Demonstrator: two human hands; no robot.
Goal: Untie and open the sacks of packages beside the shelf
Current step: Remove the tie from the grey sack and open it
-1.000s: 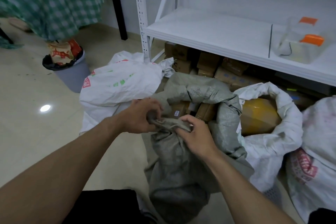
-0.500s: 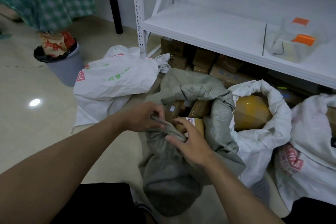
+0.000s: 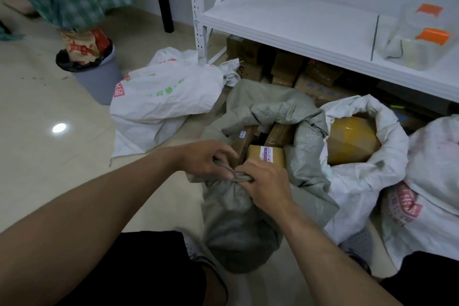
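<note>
Pale floor tiles [image 3: 49, 181] run beside a white shelf [image 3: 285, 22]. Left hand [image 3: 206, 159] and right hand [image 3: 265, 181] both pinch the twisted neck of a small grey sack [image 3: 233, 226] on the floor. Behind it, an open grey sack [image 3: 305, 151] shows cardboard boxes [image 3: 267, 155]; a flat white sack [image 3: 166, 92] lies further left.

The right hand [image 3: 265, 186], which lay loosely open over the twisted neck [image 3: 239, 178] of the small grey woven plastic sack [image 3: 233, 226] half a second ago, now curls its fingers [image 3: 246, 173] round it, close against the left hand [image 3: 206, 159]. A brown cardboard box with a purple-printed label [image 3: 267, 155], hidden a second ago, now shows behind the knuckles.
</note>
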